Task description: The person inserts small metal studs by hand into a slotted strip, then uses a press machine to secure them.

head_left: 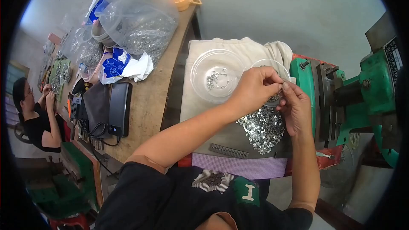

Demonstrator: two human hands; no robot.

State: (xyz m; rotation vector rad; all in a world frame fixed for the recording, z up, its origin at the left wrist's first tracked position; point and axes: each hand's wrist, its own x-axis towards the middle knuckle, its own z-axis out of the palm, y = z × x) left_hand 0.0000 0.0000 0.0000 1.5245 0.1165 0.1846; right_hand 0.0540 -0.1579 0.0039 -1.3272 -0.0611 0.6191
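Toward the left edge of my cloth-covered bench (190, 115) stood a clear tub (199, 86), a few metal bits (216, 79) inside. A dark strip (228, 150) lay nearer the front edge. My left hand (257, 86) was pressed thumb to finger; anything held was too small to tell. Loose shiny flakes (262, 128) lay heaped toward the front edge, a second tub (285, 71) behind them. My right hand (297, 107) was pinched likewise, tips meeting the left's. I judged that my left forearm (194, 130), if lowered, could sweep flakes over that edge, or a slack pinch drop any piece held.
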